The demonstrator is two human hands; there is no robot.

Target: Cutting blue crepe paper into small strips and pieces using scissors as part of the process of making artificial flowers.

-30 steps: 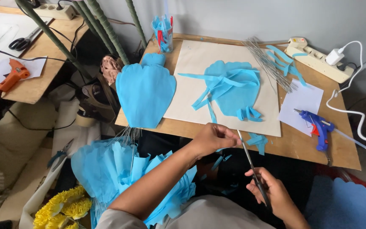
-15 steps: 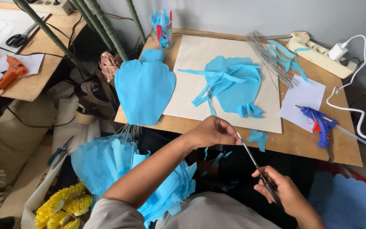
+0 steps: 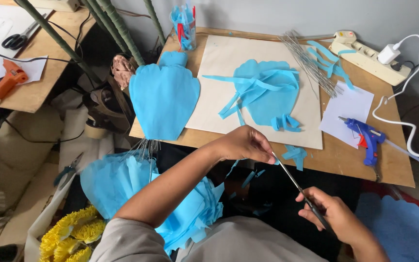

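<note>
My left hand (image 3: 244,143) pinches the upper end of a thin metal wire (image 3: 289,173) just over the table's front edge. My right hand (image 3: 336,219) grips the wire's lower end, down near my lap. The wire runs slanted between both hands. Small blue paper strips (image 3: 295,154) lie on the table beside my left hand. A large blue petal-shaped paper piece (image 3: 165,99) hangs over the table's left front corner. More blue paper cutouts (image 3: 264,91) rest on a cream sheet (image 3: 219,73).
A blue glue gun (image 3: 364,138) lies on white paper at the right, near a power strip (image 3: 364,54) and white cable. A bundle of wires (image 3: 309,63) lies at the back. A cup of blue strips (image 3: 185,22) stands behind. Blue paper petals (image 3: 127,182) and yellow flowers (image 3: 71,233) sit below left.
The view has shifted slightly. My hands keep hold of the wire, with the right hand a little lower and further right.
</note>
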